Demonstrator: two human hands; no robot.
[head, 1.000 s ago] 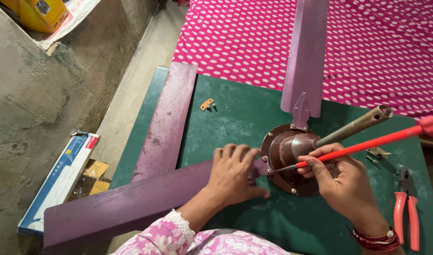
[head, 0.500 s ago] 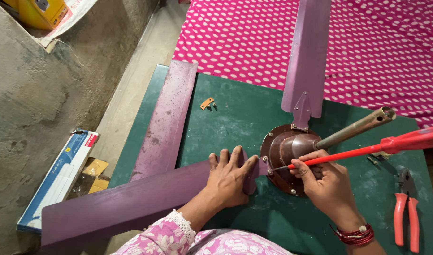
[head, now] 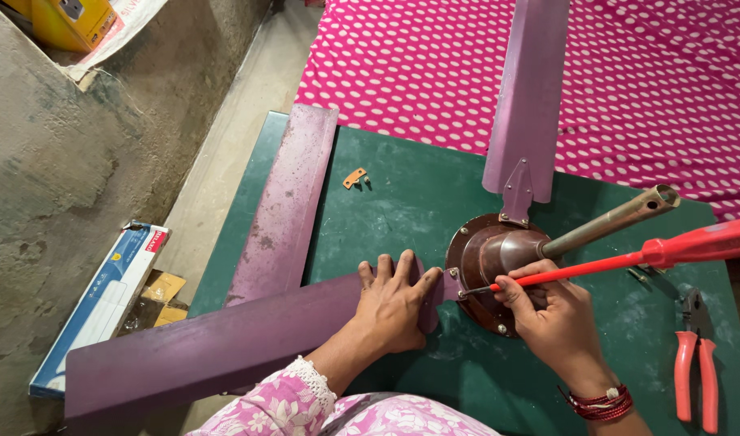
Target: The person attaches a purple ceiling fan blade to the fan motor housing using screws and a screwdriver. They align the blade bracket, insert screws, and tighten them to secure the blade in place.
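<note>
A brown ceiling-fan motor hub [head: 487, 258] with a metal rod [head: 612, 218] lies on a green board [head: 402, 202]. My left hand [head: 394, 303] presses flat on the inner end of a purple fan blade [head: 216, 347] that meets the hub. My right hand [head: 552, 311] grips the shaft of a long red-handled screwdriver [head: 653, 254], its tip at the hub's left rim. Another purple blade [head: 527, 89] is fixed to the hub's far side. A third blade [head: 285, 206] lies loose on the left.
Red-handled pliers [head: 697, 371] rest at the right of the board. A small metal bracket [head: 355, 178] lies mid-board. A pink dotted cloth [head: 628, 81] covers the far surface. A blue-and-white box [head: 103, 299] and cardboard lie on the floor at left.
My left hand slid right along the blade toward the hub. The screwdriver's handle dropped lower and its tip stays at the hub rim.
</note>
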